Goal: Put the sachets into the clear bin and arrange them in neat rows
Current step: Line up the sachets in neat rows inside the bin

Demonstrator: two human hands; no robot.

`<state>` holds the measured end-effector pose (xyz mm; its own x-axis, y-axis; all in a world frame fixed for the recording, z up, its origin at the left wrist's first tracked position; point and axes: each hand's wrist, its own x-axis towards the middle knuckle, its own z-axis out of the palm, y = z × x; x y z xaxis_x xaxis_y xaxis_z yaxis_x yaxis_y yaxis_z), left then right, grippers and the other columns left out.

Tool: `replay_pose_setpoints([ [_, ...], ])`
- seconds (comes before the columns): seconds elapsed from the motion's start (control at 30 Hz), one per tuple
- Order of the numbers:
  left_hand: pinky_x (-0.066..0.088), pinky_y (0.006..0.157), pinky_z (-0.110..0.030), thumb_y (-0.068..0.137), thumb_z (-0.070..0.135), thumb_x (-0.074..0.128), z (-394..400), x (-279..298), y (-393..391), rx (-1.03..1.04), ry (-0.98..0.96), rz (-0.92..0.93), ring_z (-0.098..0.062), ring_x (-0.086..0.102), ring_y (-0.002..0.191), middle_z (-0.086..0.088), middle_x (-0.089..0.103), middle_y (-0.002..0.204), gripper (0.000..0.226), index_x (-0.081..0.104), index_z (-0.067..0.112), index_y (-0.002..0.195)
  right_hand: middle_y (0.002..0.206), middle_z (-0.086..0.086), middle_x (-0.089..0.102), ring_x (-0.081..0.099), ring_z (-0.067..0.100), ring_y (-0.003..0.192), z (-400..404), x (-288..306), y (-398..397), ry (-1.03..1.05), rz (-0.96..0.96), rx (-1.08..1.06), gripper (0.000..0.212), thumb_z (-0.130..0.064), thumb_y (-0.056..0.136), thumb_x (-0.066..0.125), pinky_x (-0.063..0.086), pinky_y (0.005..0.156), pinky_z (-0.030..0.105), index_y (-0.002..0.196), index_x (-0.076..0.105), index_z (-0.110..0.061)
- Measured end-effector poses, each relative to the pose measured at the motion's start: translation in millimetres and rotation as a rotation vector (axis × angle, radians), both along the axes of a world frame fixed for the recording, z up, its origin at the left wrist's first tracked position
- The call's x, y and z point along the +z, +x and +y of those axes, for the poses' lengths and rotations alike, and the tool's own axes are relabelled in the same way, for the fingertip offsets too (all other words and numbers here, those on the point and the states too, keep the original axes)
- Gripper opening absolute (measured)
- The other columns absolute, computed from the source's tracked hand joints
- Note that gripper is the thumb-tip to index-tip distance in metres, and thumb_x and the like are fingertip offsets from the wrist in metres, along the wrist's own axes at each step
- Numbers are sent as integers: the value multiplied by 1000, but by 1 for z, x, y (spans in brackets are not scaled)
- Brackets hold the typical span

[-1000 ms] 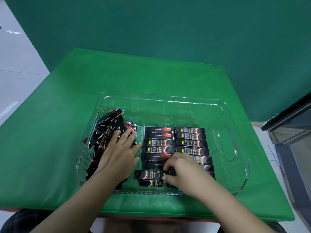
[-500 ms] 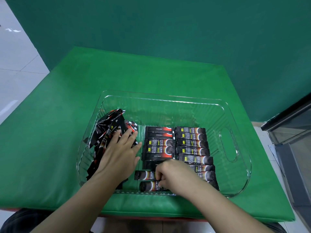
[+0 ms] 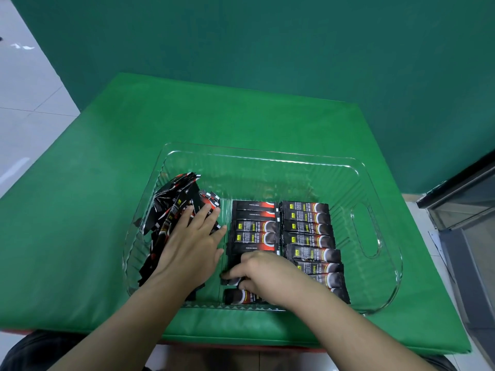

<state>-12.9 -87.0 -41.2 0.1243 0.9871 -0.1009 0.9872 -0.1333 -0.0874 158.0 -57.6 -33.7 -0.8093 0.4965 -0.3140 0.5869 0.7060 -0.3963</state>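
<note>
Right hand (image 3: 270, 274): curled, fingertips pinched on a sachet (image 3: 231, 279) at the near end of the left row (image 3: 253, 231); the sachet lies slightly out of line, toward the near edge of the bin.
Left hand (image 3: 191, 243): flat, fingers straight and spread, pressed on the loose heap (image 3: 171, 207) at the left side of the bin; nothing is grasped.
Step in hand: judged to be the squaring of a near-end sachet into the left row, while the heap is held back from the rows.
Next move: the pinched sachet is to be brought parallel to its neighbours and set edge to edge with them; a light grip is called for, so that the sachets already laid are not displaced.
Clear bin (image 3: 375, 303): placed on the green pad (image 3: 80, 236), toward its near edge.
Bin contents: two rows laid side by side, the left row and the right row (image 3: 308, 228), touching along their ends; one further sachet (image 3: 238, 297) against the near wall; the heap unsorted, some sachets leaned on the left wall.
Far part of bin: no sachets are seen there.
Remaining work: the heap is not yet arranged; the task is judged roughly half done.
</note>
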Motion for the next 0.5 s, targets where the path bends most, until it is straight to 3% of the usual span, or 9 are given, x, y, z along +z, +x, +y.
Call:
replay_pose_setpoints([
  [0.2, -8, 116, -47, 100, 47, 26, 0, 1, 0, 5, -21, 21, -22, -10, 147, -7, -3, 160, 56, 20, 25, 151, 104, 0, 58, 51, 16, 101, 5, 8, 12, -72, 33, -66, 41, -27, 86, 67, 41, 81, 30, 126, 59, -29],
  [0.5, -6, 117, -47, 100, 48, 27, -1, 2, 0, 8, -22, 22, -22, -9, 147, -6, -2, 161, 56, 22, 25, 151, 89, -6, 55, 53, 17, 94, 3, 15, 19, 40, -65, 13, 19, -30, 80, 71, 25, 70, 25, 96, 66, -20],
])
